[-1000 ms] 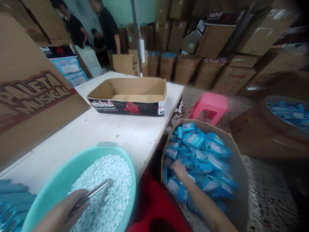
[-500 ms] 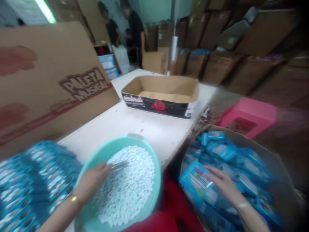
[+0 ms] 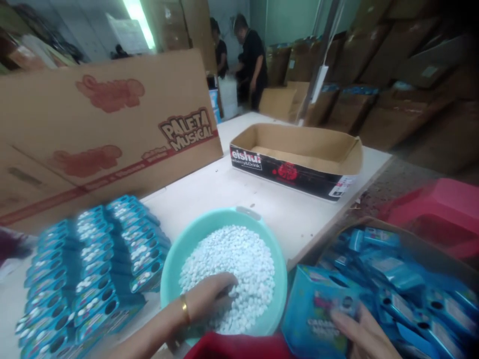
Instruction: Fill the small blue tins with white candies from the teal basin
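Observation:
My left hand [image 3: 213,294] is in the light-green basin [image 3: 170,259], its curled fingers partly sunk in small white candy-like pellets [image 3: 243,249]. Whatever those fingers grip is hidden. My right hand [image 3: 359,331] holds a blue printed box [image 3: 318,304] by its side, thumb on the printed face, just right of the basin. Beneath and beyond that hand, a large carton [image 3: 419,232] is filled with similar blue boxes [image 3: 389,264]. Rows of blue boxes [image 3: 90,249] stand left of the basin, with white pellets on their tops beside dark round holes.
A shallow open cardboard tray [image 3: 284,172] sits farther back on the white table [image 3: 202,189]. A big "Paleta Musical" carton [image 3: 149,99] stands at the left. A pink stool [image 3: 441,209] is at the right. People [image 3: 254,55] stand in the background near stacked cartons [image 3: 404,109].
My left hand has gone deeper into the pellets, and the metal tool it held is out of sight. My right hand has lifted a blue box toward the basin. The view has swung left.

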`<state>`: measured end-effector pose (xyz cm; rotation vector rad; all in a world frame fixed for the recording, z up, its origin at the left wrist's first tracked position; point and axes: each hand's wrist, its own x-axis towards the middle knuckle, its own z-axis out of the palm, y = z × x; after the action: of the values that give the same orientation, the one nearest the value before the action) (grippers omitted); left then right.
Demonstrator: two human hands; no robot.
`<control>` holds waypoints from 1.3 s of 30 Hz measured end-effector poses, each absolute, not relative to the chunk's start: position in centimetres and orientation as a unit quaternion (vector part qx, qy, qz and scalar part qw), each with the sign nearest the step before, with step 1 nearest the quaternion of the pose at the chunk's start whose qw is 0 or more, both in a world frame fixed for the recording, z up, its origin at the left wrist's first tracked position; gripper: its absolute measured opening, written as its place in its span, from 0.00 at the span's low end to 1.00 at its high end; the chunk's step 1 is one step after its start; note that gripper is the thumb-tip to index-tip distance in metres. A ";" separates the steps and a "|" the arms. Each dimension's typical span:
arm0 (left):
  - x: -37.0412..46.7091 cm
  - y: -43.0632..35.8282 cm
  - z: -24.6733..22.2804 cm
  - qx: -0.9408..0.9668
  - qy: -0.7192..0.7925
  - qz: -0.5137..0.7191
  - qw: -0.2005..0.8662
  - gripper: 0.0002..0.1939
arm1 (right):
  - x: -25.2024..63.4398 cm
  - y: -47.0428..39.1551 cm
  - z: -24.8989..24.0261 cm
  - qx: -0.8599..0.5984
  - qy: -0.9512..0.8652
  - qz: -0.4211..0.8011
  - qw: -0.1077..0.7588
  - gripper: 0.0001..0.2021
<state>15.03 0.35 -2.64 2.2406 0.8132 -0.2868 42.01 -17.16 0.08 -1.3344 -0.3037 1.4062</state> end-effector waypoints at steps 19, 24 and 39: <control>12.9 3.5 12.1 0.913 0.341 -0.119 0.188 0.07 | 36.0 -5.6 -2.1 -0.517 -0.710 0.240 0.413 0.21; 16.7 1.8 13.4 0.922 0.340 -0.171 0.074 0.10 | 35.5 -5.7 -2.5 -0.509 -0.713 0.226 0.426 0.25; 14.2 6.8 1.0 0.910 0.370 -0.148 0.115 0.18 | 37.6 -4.9 -1.6 -0.557 -0.602 0.244 0.518 0.14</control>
<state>14.24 6.82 1.04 2.6668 1.0841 -0.4333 37.64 -4.94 -1.63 -1.3364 -1.4447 0.5866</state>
